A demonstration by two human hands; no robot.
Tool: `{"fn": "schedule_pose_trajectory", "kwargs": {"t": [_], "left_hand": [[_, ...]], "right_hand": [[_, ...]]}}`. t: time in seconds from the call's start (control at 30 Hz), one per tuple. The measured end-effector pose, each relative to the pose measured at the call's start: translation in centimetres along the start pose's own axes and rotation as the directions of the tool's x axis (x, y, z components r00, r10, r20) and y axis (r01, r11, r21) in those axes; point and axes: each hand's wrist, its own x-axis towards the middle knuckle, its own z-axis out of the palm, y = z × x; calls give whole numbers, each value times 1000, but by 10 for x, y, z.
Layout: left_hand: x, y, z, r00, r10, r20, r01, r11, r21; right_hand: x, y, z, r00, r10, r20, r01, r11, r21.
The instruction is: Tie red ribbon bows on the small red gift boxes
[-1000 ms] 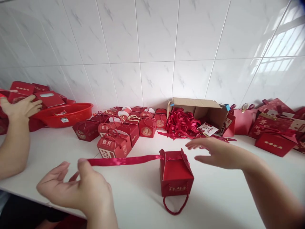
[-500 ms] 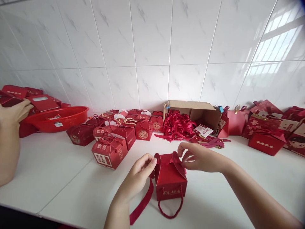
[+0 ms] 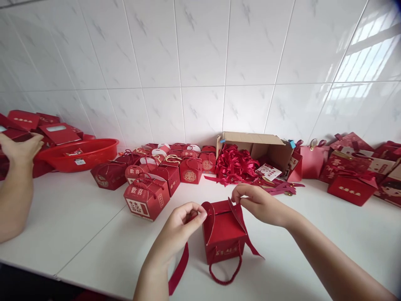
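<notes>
A small red gift box (image 3: 224, 230) stands on the table in front of me, its two curved side flaps raised. A red ribbon (image 3: 179, 271) threads across the top between the flaps, one end trailing below my left hand and the other hanging down the box's right side. At the left flap, my left hand (image 3: 184, 221) is closed in a pinch on the ribbon. My right hand (image 3: 255, 202) has its fingertips closed on the top of the right flap; the thumb's contact is partly hidden. A twisted cord handle (image 3: 225, 280) droops from the front.
Several finished-looking red gift boxes (image 3: 145, 198) stand left of centre. A cardboard carton (image 3: 257, 137) spills a heap of red ribbons (image 3: 236, 165) at the back. Far left, another person's hand (image 3: 21, 148) holds a red box beside a red basin (image 3: 97, 150). Gift bags (image 3: 313, 161) line the right.
The ribbon is drawn tighter across the box top, and its right end now hangs down the side. My right hand has shifted slightly left; the right flap leans further inward.
</notes>
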Motion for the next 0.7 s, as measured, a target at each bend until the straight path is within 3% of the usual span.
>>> {"fn": "schedule_pose_trajectory", "kwargs": {"t": [0.13,0.43,0.6,0.7], "left_hand": [[1,-2,-1,999,10,-38,-9,1000,19],[2,3,5,983,59,-174,-79,991,-110],[2,2,7,988,14,-154,-30,994,-105],[2,5,12,987,-20,-158,-10,983,-183]], "right_hand": [[-2,-4,-3,998,54,-42,-52,998,39],[-5,-6,-11,990,-141,14,141,985,-99],[-2,-5,-9,996,-92,11,93,993,-79],[0,-1,-6,1000,27,6,-27,999,-45]]}}
